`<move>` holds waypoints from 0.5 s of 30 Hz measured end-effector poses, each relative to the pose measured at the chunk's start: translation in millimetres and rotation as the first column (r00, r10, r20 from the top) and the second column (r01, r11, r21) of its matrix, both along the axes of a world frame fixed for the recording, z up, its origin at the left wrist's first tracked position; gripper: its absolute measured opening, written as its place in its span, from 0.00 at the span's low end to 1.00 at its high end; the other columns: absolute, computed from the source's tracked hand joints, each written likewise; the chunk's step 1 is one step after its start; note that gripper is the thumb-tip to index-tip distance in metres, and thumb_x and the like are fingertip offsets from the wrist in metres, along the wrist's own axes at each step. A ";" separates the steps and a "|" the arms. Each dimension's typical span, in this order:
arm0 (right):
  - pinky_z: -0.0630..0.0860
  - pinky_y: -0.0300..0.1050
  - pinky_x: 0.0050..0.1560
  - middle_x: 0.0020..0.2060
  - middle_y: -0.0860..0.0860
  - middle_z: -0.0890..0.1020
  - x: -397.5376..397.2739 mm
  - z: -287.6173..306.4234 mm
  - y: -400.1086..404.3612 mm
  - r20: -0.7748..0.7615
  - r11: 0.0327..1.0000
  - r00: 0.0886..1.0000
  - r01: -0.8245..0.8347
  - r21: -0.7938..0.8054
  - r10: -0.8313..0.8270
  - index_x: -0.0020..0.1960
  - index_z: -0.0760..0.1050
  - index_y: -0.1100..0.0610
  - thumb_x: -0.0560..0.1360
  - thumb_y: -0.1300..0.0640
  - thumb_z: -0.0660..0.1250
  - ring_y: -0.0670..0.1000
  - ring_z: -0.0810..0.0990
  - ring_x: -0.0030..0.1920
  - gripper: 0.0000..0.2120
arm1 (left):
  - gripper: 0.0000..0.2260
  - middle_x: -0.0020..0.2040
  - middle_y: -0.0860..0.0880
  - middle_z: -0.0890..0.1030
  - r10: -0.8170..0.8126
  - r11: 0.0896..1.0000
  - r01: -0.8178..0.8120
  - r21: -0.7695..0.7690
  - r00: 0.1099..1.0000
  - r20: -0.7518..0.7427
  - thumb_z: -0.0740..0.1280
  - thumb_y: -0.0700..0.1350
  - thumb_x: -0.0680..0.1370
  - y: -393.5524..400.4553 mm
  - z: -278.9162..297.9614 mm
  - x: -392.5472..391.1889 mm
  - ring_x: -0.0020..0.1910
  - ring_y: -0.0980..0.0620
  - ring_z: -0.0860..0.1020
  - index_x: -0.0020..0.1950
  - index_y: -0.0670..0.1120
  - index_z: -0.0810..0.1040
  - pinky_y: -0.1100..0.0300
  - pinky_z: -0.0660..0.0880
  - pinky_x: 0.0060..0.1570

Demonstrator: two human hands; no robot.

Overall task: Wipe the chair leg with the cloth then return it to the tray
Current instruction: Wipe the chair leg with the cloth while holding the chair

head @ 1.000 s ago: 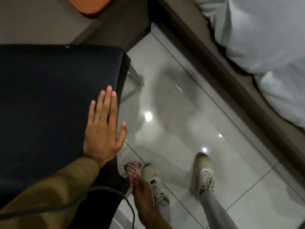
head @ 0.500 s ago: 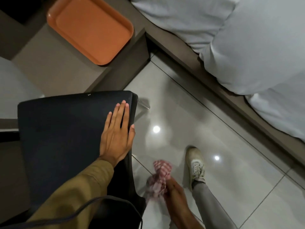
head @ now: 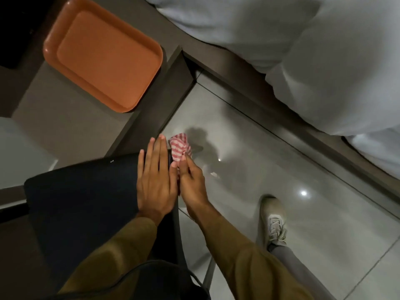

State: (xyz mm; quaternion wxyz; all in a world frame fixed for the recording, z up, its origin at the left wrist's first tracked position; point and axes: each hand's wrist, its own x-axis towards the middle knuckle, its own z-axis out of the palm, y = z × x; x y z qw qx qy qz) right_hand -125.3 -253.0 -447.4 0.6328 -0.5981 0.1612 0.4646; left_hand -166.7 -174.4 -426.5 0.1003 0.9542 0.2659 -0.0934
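My right hand (head: 191,182) grips a bunched red-and-white striped cloth (head: 179,147), raised beside the far right corner of the black chair seat (head: 82,191). My left hand (head: 154,178) lies flat, fingers together, on that seat edge, touching the right hand. A grey metal chair leg (head: 208,276) shows below the seat near my right forearm. The empty orange tray (head: 101,55) sits on a grey table top (head: 65,126) at the upper left, beyond the chair.
A bed with white bedding (head: 303,50) and a dark wooden frame (head: 281,118) runs along the right. Glossy grey floor tiles (head: 281,169) lie between chair and bed. My right shoe (head: 273,219) stands on the floor. A dark cable (head: 151,269) crosses my left sleeve.
My right hand has risen with the cloth from low beside the chair, near the floor, up to seat height next to my left hand. The view has tilted up, bringing the tray into sight.
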 end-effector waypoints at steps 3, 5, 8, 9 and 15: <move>0.79 0.62 0.76 0.73 0.55 0.83 10.1 -18.2 0.8 0.004 0.999 0.999 -0.046 -0.025 0.046 0.80 0.75 0.53 0.90 0.48 0.56 0.56 0.82 0.74 0.22 | 0.29 0.89 0.47 0.61 0.016 1.000 -0.017 0.011 0.998 0.059 0.48 0.52 0.88 1.5 -8.8 -2.9 0.89 0.48 0.58 0.89 0.43 0.57 0.43 0.55 0.88; 0.80 0.66 0.73 0.70 0.56 0.84 19.1 -30.9 3.7 -0.016 0.997 0.997 -0.080 -0.020 0.080 0.75 0.78 0.48 0.90 0.47 0.55 0.58 0.84 0.70 0.19 | 0.28 0.88 0.47 0.62 0.012 1.000 -0.014 0.028 0.997 0.079 0.50 0.51 0.88 2.8 -13.3 -5.2 0.89 0.49 0.58 0.89 0.43 0.57 0.44 0.54 0.88; 0.87 0.59 0.61 0.69 0.60 0.84 33.4 -59.2 13.6 -0.032 0.988 0.989 -0.148 -0.055 0.146 0.75 0.77 0.44 0.90 0.43 0.54 0.59 0.87 0.61 0.20 | 0.28 0.88 0.47 0.63 0.007 0.999 -0.010 0.040 0.996 0.093 0.50 0.50 0.88 2.8 -17.1 -6.9 0.89 0.49 0.59 0.88 0.43 0.58 0.44 0.55 0.88; 0.87 0.53 0.58 0.70 0.59 0.84 38.2 -69.7 16.7 -0.035 0.981 0.985 -0.173 -0.090 0.171 0.79 0.74 0.45 0.90 0.42 0.54 0.55 0.86 0.59 0.22 | 0.28 0.88 0.46 0.63 0.003 0.999 -0.007 0.046 0.996 0.095 0.50 0.50 0.88 2.9 -18.0 -7.7 0.89 0.48 0.59 0.88 0.42 0.59 0.43 0.56 0.88; 0.81 0.67 0.71 0.72 0.62 0.81 46.0 -139.0 27.2 -0.168 0.968 0.974 -0.183 -0.169 0.155 0.80 0.73 0.52 0.88 0.38 0.56 0.65 0.82 0.71 0.27 | 0.29 0.88 0.46 0.64 0.006 0.999 -0.010 0.037 0.995 0.103 0.51 0.50 0.88 2.6 -20.6 -9.5 0.89 0.48 0.58 0.88 0.41 0.59 0.46 0.53 0.89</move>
